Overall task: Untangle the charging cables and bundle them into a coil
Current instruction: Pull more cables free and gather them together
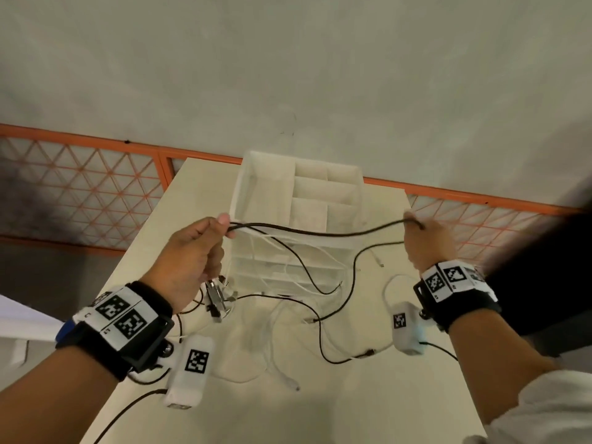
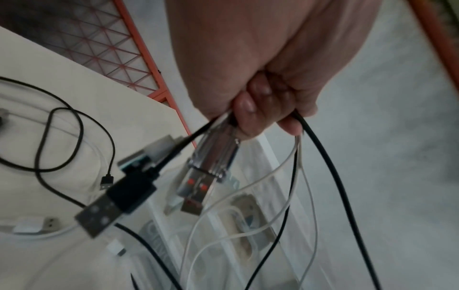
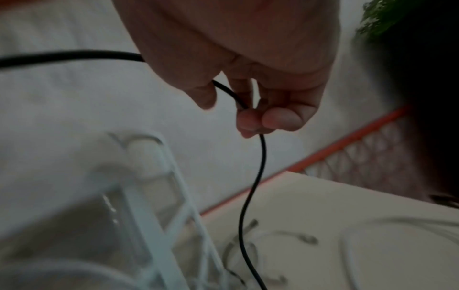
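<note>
A black cable (image 1: 320,232) stretches in the air between my two hands, above the table. My left hand (image 1: 195,251) grips a bunch of black and white cables; their USB plugs (image 2: 198,188) hang below its fist (image 2: 261,109). My right hand (image 1: 426,238) pinches the black cable (image 3: 258,166) between thumb and fingers (image 3: 250,121), and the cable drops from there to the table. More black and white cables (image 1: 288,331) lie tangled on the white table (image 1: 320,411).
A clear plastic organizer with compartments (image 1: 298,200) stands on the table right behind the stretched cable. An orange lattice railing (image 1: 80,174) runs behind the table. A green plant (image 3: 382,17) shows at the right.
</note>
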`<state>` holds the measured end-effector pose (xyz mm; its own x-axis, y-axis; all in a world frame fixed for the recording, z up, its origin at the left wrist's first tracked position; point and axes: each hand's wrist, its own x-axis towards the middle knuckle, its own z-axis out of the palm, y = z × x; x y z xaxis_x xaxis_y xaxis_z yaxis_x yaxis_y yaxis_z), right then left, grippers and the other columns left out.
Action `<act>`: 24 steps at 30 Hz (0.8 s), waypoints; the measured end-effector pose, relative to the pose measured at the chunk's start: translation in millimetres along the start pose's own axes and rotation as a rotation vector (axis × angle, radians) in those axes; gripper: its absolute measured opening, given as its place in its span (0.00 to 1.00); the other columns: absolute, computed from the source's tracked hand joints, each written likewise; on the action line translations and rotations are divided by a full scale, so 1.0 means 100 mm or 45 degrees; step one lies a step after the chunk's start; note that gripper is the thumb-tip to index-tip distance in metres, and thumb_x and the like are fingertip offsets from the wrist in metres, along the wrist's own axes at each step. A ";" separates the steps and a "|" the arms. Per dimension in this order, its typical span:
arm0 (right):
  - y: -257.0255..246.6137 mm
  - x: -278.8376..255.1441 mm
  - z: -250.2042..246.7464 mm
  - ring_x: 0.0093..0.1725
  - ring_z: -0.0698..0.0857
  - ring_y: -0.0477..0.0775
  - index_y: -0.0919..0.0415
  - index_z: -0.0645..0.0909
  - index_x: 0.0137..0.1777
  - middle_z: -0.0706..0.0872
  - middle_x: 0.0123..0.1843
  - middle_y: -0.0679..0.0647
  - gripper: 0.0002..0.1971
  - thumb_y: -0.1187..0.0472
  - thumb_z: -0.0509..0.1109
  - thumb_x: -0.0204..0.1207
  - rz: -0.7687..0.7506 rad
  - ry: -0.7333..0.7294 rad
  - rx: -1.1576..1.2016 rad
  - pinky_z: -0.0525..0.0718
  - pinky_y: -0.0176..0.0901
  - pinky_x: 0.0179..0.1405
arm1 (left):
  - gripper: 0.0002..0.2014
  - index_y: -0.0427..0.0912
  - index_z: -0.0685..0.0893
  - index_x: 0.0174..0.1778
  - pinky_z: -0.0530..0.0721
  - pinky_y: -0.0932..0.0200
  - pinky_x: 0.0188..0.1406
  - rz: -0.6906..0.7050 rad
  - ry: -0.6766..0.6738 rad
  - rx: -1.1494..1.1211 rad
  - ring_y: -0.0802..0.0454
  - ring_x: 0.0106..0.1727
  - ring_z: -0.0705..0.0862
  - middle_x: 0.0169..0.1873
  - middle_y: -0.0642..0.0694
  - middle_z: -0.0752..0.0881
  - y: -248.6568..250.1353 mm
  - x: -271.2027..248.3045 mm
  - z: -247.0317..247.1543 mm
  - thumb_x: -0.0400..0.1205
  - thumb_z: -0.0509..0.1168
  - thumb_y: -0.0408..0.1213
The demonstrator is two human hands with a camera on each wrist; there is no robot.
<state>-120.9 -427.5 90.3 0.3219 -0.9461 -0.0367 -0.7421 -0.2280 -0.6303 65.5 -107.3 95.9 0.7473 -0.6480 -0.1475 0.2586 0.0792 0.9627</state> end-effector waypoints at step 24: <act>-0.16 -0.19 0.01 0.40 0.91 0.55 0.43 0.79 0.73 0.87 0.61 0.43 0.18 0.52 0.60 0.86 -0.381 0.094 0.535 0.90 0.60 0.56 | 0.15 0.34 0.82 0.47 0.56 0.65 0.17 -0.227 -0.034 0.338 0.54 0.22 0.55 0.21 0.53 0.62 -0.24 0.10 -0.07 0.89 0.58 0.43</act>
<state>-114.5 -405.4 100.2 0.4301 -0.8708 0.2382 -0.3186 -0.3933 -0.8624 70.5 -110.3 69.7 0.6873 -0.6537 -0.3166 0.2128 -0.2356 0.9483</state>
